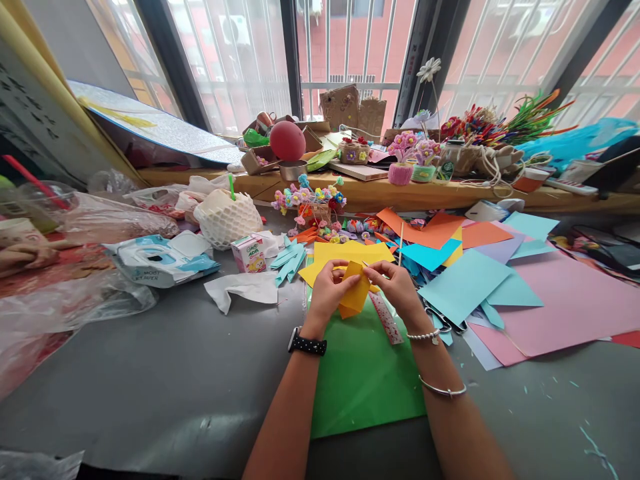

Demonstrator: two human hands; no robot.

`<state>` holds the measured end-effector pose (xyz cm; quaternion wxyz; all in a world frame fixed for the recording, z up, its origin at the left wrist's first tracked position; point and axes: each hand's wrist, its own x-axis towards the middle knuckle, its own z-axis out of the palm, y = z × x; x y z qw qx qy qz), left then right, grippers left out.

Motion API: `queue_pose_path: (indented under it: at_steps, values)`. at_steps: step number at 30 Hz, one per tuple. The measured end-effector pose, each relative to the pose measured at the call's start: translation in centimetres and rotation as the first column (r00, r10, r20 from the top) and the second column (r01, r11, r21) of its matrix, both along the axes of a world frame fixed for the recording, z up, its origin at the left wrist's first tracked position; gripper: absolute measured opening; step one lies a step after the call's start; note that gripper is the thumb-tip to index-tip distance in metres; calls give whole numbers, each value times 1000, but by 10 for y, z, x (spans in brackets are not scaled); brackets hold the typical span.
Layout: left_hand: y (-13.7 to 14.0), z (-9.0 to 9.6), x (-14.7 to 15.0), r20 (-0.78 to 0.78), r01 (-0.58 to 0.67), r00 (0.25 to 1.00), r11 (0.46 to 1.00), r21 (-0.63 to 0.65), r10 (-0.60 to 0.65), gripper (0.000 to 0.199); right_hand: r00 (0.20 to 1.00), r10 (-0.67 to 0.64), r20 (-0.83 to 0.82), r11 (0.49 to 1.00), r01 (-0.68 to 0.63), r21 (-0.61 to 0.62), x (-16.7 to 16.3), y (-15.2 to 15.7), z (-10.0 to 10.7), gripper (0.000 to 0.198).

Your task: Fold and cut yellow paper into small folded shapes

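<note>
A folded piece of yellow paper (355, 293) is held up between both hands. My left hand (327, 291) grips it from the left, thumb across its front. At its upper right edge, my right hand (393, 283) pinches with finger and thumb; the exact spot under the fingertips is too small to make out. Beneath lies a green sheet (370, 393). Just behind the hands are flat yellow sheets (327, 252). A narrow red-and-white patterned strip (386, 319) rests on the green sheet under my right hand.
Blue, orange and pink paper (575, 300) covers the right, with scissors (445, 320) partly beneath. Left are a wipes pack (163, 259), a tissue (245, 288), a small carton (249, 254) and a netted white coconut (229, 219). A person's hand (30, 248) shows far left. Crafts line the sill (360, 190).
</note>
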<state>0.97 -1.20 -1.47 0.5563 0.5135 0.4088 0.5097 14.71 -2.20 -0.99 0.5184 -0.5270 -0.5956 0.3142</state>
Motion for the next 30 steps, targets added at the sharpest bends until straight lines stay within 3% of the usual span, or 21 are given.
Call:
queue_pose_path:
  at_steps: [18,30]
  values:
    - [2,-4,-1,-69,80,995,995,66,-75,39,988,82,-130,994,-90,-62,0,1,-3,25]
    - [0,-4,-2,-100,66,993,994,86,-58,40,985,33,-167,998,-43,-54,0,1,-2,24]
